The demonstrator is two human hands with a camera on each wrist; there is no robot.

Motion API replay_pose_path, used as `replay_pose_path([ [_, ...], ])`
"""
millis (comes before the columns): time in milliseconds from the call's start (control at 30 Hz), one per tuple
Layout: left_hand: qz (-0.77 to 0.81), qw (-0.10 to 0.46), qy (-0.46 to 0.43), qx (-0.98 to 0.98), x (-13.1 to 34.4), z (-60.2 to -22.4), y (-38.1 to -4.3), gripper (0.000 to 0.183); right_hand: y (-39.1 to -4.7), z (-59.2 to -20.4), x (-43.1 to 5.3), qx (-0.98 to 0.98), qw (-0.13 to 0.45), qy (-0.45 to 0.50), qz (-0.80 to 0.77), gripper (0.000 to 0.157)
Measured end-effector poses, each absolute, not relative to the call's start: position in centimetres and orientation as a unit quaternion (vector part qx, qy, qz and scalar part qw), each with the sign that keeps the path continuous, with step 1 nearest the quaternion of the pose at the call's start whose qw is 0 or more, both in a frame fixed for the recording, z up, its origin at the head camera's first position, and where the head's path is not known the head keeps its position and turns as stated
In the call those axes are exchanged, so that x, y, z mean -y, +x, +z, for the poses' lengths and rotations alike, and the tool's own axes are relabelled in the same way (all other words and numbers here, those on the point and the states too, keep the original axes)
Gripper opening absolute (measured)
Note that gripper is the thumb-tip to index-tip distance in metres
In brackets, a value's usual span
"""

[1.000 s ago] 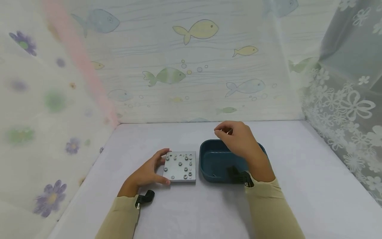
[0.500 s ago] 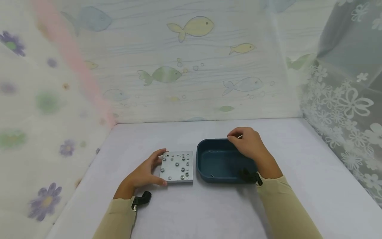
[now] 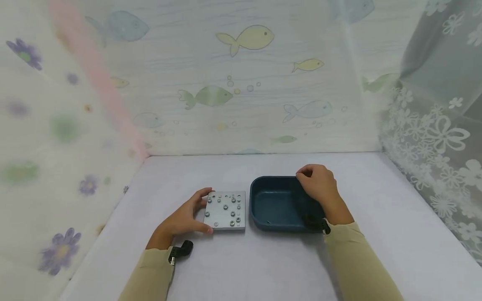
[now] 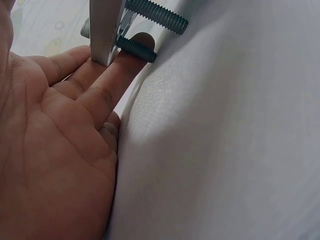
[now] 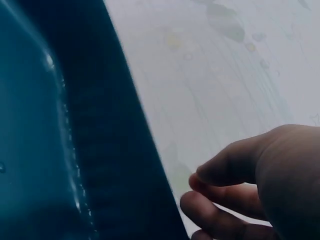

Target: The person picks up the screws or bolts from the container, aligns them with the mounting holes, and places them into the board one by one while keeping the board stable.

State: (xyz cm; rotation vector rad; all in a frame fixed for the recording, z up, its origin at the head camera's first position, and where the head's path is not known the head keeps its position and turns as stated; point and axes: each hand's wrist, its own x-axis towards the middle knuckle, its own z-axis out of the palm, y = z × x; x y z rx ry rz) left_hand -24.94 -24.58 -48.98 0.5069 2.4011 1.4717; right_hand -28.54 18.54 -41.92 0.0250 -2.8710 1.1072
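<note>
On the white table lies a square metal plate (image 3: 222, 214) with several socket-head bolts and holes in its top. My left hand (image 3: 188, 216) grips its left side, thumb at the front corner and fingers at the back. In the left wrist view, threaded bolts (image 4: 159, 16) stick out below the plate (image 4: 106, 30), and one fingertip lies behind the shorter one. My right hand (image 3: 320, 184) is over the back right rim of a dark blue tray (image 3: 278, 200). Its fingers are curled, thumb against the fingertips (image 5: 192, 202), with nothing visible between them.
A small dark piece (image 3: 268, 222) lies near the tray's front left corner. Tray and plate stand close side by side. A fish-print curtain (image 3: 241, 104) hangs behind the table, with a flowered sheet (image 3: 64, 167) at left and lace (image 3: 433, 138) at right.
My right hand has moved right and lower, from above the tray's middle to its back right rim. The left hand keeps its grip on the plate, which stays in place.
</note>
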Motion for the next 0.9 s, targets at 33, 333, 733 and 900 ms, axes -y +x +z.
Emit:
replay_pose_path([
  [33, 0.51, 0.141, 0.176, -0.83, 24.53, -49.03, -24.96, 0.129, -28.6, -41.99, -18.62, 0.933, 0.036, 0.004, 0.358, 0.03],
  [333, 0.508, 0.133, 0.184, -0.831, 24.67, -49.23, -25.01, 0.129, -28.89, -41.96, -18.5, 0.924, 0.086, 0.006, 0.373, 0.027],
  [733, 0.5, 0.132, 0.178, -0.837, 24.65, -48.55, -24.85, 0.129, -29.1, -41.85, -18.42, 0.919, 0.084, 0.017, 0.386, 0.029],
  [900, 0.508, 0.137, 0.18, -0.831, 24.38, -48.57, -24.9, 0.128, -29.0, -41.85, -18.92, 0.921, 0.05, 0.022, 0.385, 0.029],
])
